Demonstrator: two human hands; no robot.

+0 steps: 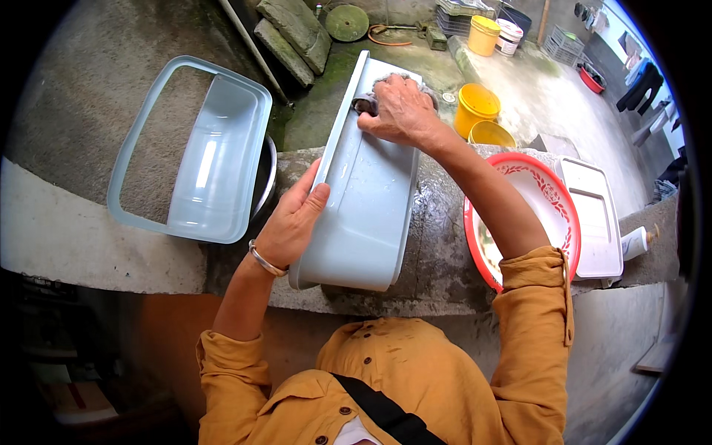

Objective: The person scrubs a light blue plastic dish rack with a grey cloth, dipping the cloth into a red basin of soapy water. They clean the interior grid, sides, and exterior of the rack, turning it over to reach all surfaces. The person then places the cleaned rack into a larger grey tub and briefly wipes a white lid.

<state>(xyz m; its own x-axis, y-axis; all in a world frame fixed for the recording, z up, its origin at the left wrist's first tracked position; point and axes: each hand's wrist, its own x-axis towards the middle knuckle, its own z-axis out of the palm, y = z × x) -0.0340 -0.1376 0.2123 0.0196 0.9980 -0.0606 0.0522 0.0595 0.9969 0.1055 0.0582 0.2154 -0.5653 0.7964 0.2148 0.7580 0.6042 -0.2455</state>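
Observation:
A pale blue plastic bin (360,215) lies tipped on its side on the wet concrete ledge. My left hand (291,222), with a bangle at the wrist, grips the bin's left rim, thumb on the near side. At the bin's far end, my right hand (400,111) presses a bunched grey cloth (365,102) against the wet outer wall. Its fingers are curled over the cloth. To the left rests a pale blue frame-like lid (211,156) with a translucent panel, partly covering a metal basin (268,174).
A red-rimmed white basin (572,222) stands by my right forearm. Beside it lie a white lid (593,204) and a white bottle (635,242). Yellow buckets (475,107) stand beyond the concrete ledge (437,245). Stone slabs (297,37) lean at the back.

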